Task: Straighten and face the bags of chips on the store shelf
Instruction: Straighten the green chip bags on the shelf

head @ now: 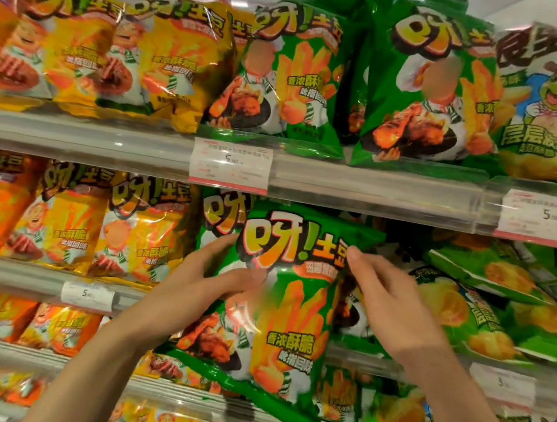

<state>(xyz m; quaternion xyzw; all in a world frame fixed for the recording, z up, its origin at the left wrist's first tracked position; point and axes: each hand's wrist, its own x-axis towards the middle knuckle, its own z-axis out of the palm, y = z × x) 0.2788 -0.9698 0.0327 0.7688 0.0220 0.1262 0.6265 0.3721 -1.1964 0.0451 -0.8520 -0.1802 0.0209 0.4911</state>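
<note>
Green bag (281,300) held upright before the middle shelf (392,195), label outward. Left hand (207,282) grips its left edge; right hand (385,297) pinches its upper right edge.

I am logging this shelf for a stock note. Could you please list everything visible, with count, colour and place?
Held green foil chip bag: one, green, centre, in front of second shelf.
Green chip bags on top shelf: two facing, green, upper centre-right.
Yellow chip bags: several, yellow-orange, left side, each shelf.
Light green chip bags: several, lying tilted, right, second shelf.
White price labels: at least five, white, shelf rails.
Left hand: one, fingers on bag.
Right hand: one, pinching bag's right edge.
</note>
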